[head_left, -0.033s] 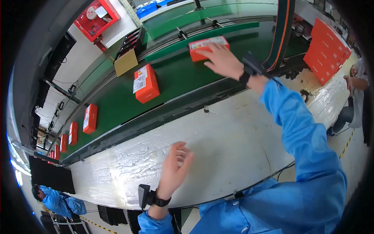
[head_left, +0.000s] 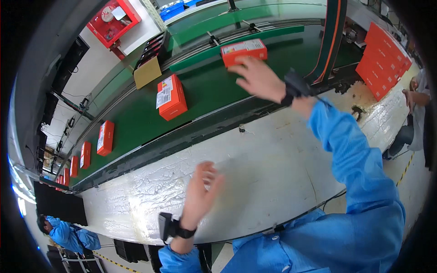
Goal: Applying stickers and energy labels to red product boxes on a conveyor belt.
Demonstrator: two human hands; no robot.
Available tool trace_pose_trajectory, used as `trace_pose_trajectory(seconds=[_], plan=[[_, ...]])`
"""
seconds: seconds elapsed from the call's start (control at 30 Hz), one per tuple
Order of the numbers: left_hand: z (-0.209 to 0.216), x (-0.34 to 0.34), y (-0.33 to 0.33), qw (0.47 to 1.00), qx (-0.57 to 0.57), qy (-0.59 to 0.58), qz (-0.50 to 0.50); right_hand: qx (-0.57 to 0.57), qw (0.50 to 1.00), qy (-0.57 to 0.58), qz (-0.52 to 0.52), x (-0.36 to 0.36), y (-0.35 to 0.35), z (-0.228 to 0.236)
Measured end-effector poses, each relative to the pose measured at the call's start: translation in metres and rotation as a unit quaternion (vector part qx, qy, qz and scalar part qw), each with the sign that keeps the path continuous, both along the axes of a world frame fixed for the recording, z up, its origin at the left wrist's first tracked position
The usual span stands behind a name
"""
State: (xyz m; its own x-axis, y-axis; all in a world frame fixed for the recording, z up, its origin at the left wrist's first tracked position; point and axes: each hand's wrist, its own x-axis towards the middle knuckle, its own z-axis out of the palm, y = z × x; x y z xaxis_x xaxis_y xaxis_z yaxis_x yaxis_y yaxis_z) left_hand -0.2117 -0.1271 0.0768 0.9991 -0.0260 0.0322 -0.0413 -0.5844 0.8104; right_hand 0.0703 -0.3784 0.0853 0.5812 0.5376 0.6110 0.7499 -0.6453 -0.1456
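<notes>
My right hand [head_left: 260, 80], fingers spread and holding nothing, is over the green conveyor belt [head_left: 207, 88]. Its fingertips are just in front of a red box [head_left: 245, 51] with white labels on top, and whether they touch it I cannot tell. My left hand [head_left: 200, 193] hovers above the pale worktable [head_left: 273, 154], slightly blurred, its fingers loosely curled and apart around nothing. Left of my right hand, a second red box [head_left: 172, 98] with a white label lies on the belt. More red boxes, among them one at mid-left [head_left: 105, 138], run in a row to the far left.
A green guide rail [head_left: 236, 45] runs along the belt's far side. Beyond it stands an open carton [head_left: 148, 73]. A dark post [head_left: 328, 50] rises right of my right hand. Stacked red boxes [head_left: 381, 61] and another person's hand [head_left: 412, 98] are at right.
My right hand has drawn back slightly from the red box, toward me. My left hand has shifted a little up and to the left. The boxes have barely moved.
</notes>
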Motion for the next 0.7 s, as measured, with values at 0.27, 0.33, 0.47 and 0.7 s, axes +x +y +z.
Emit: trace_pose_trajectory(seconds=[0.27, 0.33, 0.47, 0.7], plan=[[-0.015, 0.201, 0.049, 0.863, 0.327, -0.237, 0.303, -0.005, 0.977, 0.108, 0.185, -0.144, -0.023, -0.062], [-0.022, 0.239, 0.045, 0.871, 0.324, -0.154, 0.335, 0.001, 0.975, 0.128, 0.183, -0.156, -0.030, -0.059], [-0.018, 0.260, 0.049, 0.880, 0.330, -0.124, 0.318, 0.023, 0.974, 0.134, 0.179, -0.160, -0.038, -0.053], [-0.007, 0.110, -0.017, 0.892, 0.355, -0.226, 0.166, 0.095, 0.962, 0.185, 0.179, -0.152, -0.030, -0.054]])
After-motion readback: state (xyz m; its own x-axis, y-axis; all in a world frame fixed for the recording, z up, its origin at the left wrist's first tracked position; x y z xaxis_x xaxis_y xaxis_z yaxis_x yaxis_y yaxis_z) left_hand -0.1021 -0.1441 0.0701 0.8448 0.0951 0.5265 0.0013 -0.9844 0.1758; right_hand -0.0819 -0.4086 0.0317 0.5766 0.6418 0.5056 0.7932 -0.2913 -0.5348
